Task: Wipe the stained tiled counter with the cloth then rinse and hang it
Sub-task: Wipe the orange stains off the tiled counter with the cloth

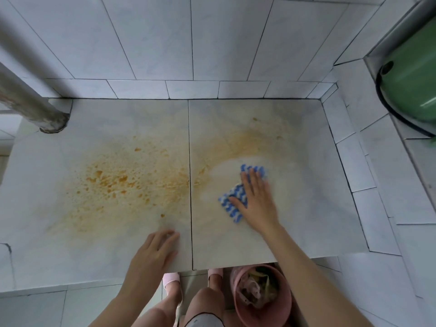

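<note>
Two bare hands are shown over a pale tiled counter (94, 119), viewed from above. A small blue-and-white patterned cloth (232, 213) is pressed flat on the right-hand tile under the right hand (256, 204), whose fingers are straight and spread. Nothing is gripped or pinched, and parts of the cloth can be seen beyond the fingertips and beside the thumb. The left hand (153, 253) is rested near the front edge with relaxed fingers, and nothing is held in it. An orange stain (118, 182) is spread widely over the left tile, with a paler, cleaner patch seen around the cloth. The cloth is judged thin, soft, light and limp, probably damp, so it is likely to bunch unless kept flat under the palm. For lifting, a free corner is best pinched.
</note>
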Available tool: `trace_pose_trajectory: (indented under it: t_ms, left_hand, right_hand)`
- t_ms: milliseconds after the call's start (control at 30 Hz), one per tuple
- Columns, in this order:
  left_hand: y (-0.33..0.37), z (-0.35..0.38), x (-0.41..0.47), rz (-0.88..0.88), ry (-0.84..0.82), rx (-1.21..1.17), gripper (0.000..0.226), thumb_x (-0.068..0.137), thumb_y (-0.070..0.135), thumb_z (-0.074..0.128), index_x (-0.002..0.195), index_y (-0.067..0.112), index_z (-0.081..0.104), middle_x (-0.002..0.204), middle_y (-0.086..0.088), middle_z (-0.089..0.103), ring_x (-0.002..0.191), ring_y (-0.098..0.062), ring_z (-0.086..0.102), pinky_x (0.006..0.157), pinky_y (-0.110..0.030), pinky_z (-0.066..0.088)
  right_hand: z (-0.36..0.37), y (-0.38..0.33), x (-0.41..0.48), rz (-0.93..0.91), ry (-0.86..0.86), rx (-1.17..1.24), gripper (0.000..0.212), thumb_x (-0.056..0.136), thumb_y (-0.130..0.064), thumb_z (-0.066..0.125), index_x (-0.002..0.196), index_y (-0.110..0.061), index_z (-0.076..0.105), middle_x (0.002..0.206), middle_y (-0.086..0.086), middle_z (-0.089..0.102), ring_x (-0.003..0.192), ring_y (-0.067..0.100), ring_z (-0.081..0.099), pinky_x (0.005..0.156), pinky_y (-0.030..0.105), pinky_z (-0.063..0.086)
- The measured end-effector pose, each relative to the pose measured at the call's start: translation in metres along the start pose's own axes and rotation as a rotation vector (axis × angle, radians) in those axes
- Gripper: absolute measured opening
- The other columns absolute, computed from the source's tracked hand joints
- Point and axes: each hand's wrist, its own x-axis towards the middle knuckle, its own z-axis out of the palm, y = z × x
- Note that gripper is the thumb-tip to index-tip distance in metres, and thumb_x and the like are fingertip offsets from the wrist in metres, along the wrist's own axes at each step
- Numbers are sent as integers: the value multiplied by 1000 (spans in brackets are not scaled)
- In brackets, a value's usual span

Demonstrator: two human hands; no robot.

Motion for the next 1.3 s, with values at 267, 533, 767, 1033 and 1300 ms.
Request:
trace_pose_trajectory:
  t_ms: [267, 533, 767, 1033, 1300]
  left_hand:
    - [3, -1, -1, -11, -1, -9, 40, 92, 37, 29, 109, 18, 60, 110, 5, 55, 99, -12, 47, 61, -24, 52]
    - [3, -6, -1, -11, -63, 27, 37, 85, 28, 35, 107, 18, 63, 108, 3, 58, 98, -12, 46, 61, -21, 50]
    - [-10, -13, 22, 26, -8, 13, 35, 86, 26, 36, 106, 14, 62, 107, -1, 58, 97, -14, 46, 59, -27, 53]
    - [-18, -41, 92, 46, 61, 14, 36, 89, 29, 41, 110, 9, 62, 109, -7, 58, 94, -25, 54, 68, -36, 51]
    - [-18, -45, 134, 12, 72, -9, 31, 87, 14, 59, 117, 8, 59, 115, -7, 56, 103, -26, 52, 82, -39, 48]
  right_hand:
    - [-7, 45, -42, 354, 70, 63, 98, 69, -79, -21, 144, -15, -15, 158, 11, -8, 145, 23, -10, 118, 35, -7]
    - [33, -76, -60, 32, 17, 83, 73, 96, -58, 16, 150, -9, 11, 158, 11, 5, 145, 23, 2, 116, 35, -1]
    - [15, -38, -49, 68, 23, 96, 92, 78, -80, 0, 148, -21, -12, 155, -2, -22, 142, 12, -21, 113, 27, -20]
    - [-22, 5, -10, 380, -142, 241, 91, 93, -44, 49, 147, -9, -15, 155, 10, -23, 142, 24, -22, 114, 37, -12]
    - [-18, 6, 3, 468, -13, 234, 78, 98, -50, 29, 145, -12, -21, 154, 8, -27, 141, 19, -26, 111, 32, -21]
